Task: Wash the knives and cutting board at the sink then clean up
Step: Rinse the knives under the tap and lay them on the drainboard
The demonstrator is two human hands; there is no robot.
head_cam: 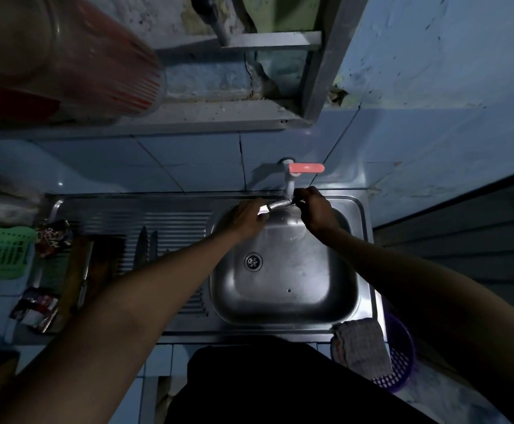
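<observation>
Over the back of the steel sink (283, 313), right under the white tap (289, 185) with its red lever (307, 168), I hold a knife (275, 205) crosswise. My left hand (248, 220) grips its handle end, and my right hand (313, 209) pinches the shiny blade near the spout. Two more dark knives (147, 244) lie side by side on the ribbed drainboard (176, 221) to the left. A wooden cutting board (76, 276) rests further left on the drainboard, partly behind my left forearm.
A folded cloth (359, 344) hangs over the sink's front right corner above a purple basket (401, 362). A green basket (1, 254) and some foil packets (35, 310) sit at the left. A shelf with a red-striped jar (75, 56) juts out overhead.
</observation>
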